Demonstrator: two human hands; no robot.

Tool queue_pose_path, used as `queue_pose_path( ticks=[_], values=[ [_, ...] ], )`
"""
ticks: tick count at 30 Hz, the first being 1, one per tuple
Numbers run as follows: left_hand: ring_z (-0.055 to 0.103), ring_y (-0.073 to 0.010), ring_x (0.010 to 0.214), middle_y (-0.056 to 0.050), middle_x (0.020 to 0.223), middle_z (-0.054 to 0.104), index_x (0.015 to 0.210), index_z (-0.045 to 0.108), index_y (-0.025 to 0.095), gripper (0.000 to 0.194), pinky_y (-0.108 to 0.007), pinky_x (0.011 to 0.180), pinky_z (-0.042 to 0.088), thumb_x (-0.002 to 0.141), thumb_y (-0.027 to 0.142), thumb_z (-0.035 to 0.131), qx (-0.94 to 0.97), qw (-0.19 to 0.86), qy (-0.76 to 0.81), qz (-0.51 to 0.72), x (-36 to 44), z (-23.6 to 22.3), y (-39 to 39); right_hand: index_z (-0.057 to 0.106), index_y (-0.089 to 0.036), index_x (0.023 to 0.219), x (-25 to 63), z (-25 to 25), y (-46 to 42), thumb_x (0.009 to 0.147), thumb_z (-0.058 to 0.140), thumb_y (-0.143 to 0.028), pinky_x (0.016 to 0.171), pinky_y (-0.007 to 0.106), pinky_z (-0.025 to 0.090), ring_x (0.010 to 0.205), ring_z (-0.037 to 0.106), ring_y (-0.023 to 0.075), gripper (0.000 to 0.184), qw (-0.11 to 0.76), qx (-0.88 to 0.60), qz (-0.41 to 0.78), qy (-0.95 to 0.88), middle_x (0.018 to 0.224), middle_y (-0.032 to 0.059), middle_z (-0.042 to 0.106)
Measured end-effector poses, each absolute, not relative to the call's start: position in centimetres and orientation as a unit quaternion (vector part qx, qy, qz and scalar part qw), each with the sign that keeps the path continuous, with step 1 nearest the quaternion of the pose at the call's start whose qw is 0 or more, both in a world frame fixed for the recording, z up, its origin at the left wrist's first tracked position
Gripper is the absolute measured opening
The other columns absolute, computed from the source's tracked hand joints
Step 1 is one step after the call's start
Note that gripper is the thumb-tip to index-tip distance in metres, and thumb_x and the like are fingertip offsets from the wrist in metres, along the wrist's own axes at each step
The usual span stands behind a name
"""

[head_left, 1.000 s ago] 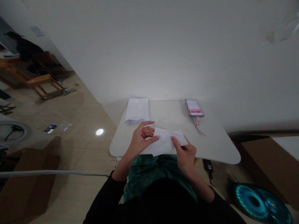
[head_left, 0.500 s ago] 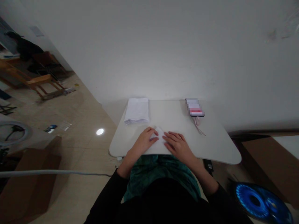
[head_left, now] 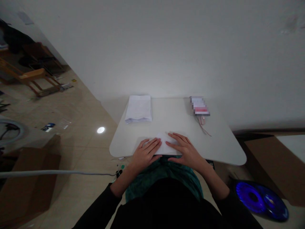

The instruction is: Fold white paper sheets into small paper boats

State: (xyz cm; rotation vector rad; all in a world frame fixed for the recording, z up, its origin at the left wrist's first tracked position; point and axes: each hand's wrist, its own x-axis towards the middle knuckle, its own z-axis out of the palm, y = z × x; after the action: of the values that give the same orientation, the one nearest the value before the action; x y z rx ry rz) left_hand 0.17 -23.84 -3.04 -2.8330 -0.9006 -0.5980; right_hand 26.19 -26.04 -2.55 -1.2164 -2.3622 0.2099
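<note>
A piece of white paper (head_left: 163, 147) lies at the front edge of the white table (head_left: 175, 114), partly covered by my hands. My left hand (head_left: 145, 153) rests on its left side, fingers stretched out and lying flat. On the right side, my right hand (head_left: 183, 149) has its fingers spread, with the fingertips at the paper. Neither hand grips anything. Farther back on the left sits a stack of folded white paper (head_left: 138, 108).
At the table's back right is a blurred-out phone-like object (head_left: 199, 106) with a pink strap (head_left: 203, 126). Cardboard boxes (head_left: 274, 159) (head_left: 35, 178) stand on both sides. A blue-lit device (head_left: 252, 195) is at lower right. A cable (head_left: 59, 172) crosses the left. A wooden chair (head_left: 33, 74) stands farther off.
My left hand has gone from curled fingers at the paper to flat, outstretched ones. My right hand's fingers have spread wider. The whole view has shifted slightly.
</note>
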Motion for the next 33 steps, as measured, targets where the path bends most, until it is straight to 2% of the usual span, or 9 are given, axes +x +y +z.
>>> queue_pose_path(
  ticks=[2, 5, 9, 12, 16, 24, 33],
  values=[
    [0.057, -0.0222, 0.126, -0.01, 0.135, 0.062, 0.135, 0.054, 0.018, 0.043, -0.04, 0.103, 0.042, 0.096, 0.037, 0.054, -0.929, 0.063, -0.282, -0.23, -0.1, -3.4, -23.9, 0.061, -0.029, 0.131, 26.1, -2.6, -26.4, 0.082, 0.072, -0.045, 0.108, 0.052, 0.039, 0.139, 0.038, 0.0312, 0.053, 0.249, -0.452, 0.082, -0.853, 0.153, 0.0104, 0.042],
    [0.065, -0.0218, 0.115, -0.008, 0.127, 0.067, 0.127, 0.061, 0.02, 0.038, -0.038, 0.096, 0.047, 0.093, 0.037, 0.059, -0.921, 0.049, -0.275, -0.27, -0.1, -3.5, -23.8, 0.07, -0.03, 0.12, 25.7, -2.7, -26.4, 0.084, 0.07, -0.041, 0.105, 0.049, 0.042, 0.133, 0.045, 0.0293, 0.038, 0.274, -0.471, 0.096, -0.833, 0.145, 0.0094, 0.051],
    [0.068, -0.0201, 0.109, -0.006, 0.118, 0.072, 0.111, 0.069, 0.02, 0.024, -0.036, 0.091, 0.051, 0.091, 0.033, 0.063, -0.901, -0.027, -0.288, -0.322, 0.5, -3.1, -23.3, 0.075, -0.032, 0.107, 24.9, -2.7, -25.8, 0.088, 0.066, -0.037, 0.097, 0.046, 0.045, 0.119, 0.054, 0.0272, 0.022, 0.305, -0.519, 0.106, -0.791, 0.129, 0.0073, 0.063],
    [0.072, -0.0167, 0.096, -0.002, 0.106, 0.076, 0.095, 0.072, 0.022, 0.011, -0.034, 0.085, 0.054, 0.091, 0.027, 0.063, -0.862, -0.093, -0.346, -0.358, 1.0, -3.0, -22.9, 0.078, -0.035, 0.098, 24.6, -2.7, -25.1, 0.087, 0.069, -0.037, 0.092, 0.046, 0.043, 0.113, 0.055, 0.0276, 0.015, 0.31, -0.547, 0.133, -0.766, 0.12, 0.0048, 0.067],
    [0.073, -0.0171, 0.092, 0.001, 0.099, 0.077, 0.087, 0.073, 0.024, 0.009, -0.035, 0.084, 0.053, 0.089, 0.029, 0.066, -0.819, -0.148, -0.412, -0.37, 1.4, -3.1, -22.6, 0.079, -0.034, 0.081, 24.7, -2.9, -23.9, 0.08, 0.076, -0.037, 0.093, 0.048, 0.039, 0.105, 0.056, 0.0268, 0.005, 0.322, -0.571, 0.183, -0.733, 0.11, 0.0037, 0.069],
    [0.073, -0.0186, 0.091, 0.002, 0.096, 0.078, 0.082, 0.073, 0.025, 0.011, -0.037, 0.081, 0.051, 0.088, 0.032, 0.067, -0.797, -0.162, -0.454, -0.363, 1.5, -3.3, -22.5, 0.073, -0.024, 0.065, 24.6, -3.3, -22.7, 0.074, 0.08, -0.038, 0.089, 0.043, 0.04, 0.095, 0.056, 0.0238, 0.018, 0.349, -0.595, 0.21, -0.693, 0.099, 0.0046, 0.068],
    [0.072, -0.0188, 0.091, 0.002, 0.094, 0.077, 0.077, 0.07, 0.024, 0.017, -0.038, 0.082, 0.051, 0.089, 0.035, 0.066, -0.789, -0.182, -0.464, -0.359, 1.5, -2.9, -22.2, 0.069, -0.022, 0.064, 24.2, -3.8, -23.0, 0.077, 0.074, -0.05, 0.078, 0.043, 0.042, 0.091, 0.053, 0.0262, 0.031, 0.324, -0.631, 0.116, -0.695, 0.096, 0.0073, 0.065]
  ],
)
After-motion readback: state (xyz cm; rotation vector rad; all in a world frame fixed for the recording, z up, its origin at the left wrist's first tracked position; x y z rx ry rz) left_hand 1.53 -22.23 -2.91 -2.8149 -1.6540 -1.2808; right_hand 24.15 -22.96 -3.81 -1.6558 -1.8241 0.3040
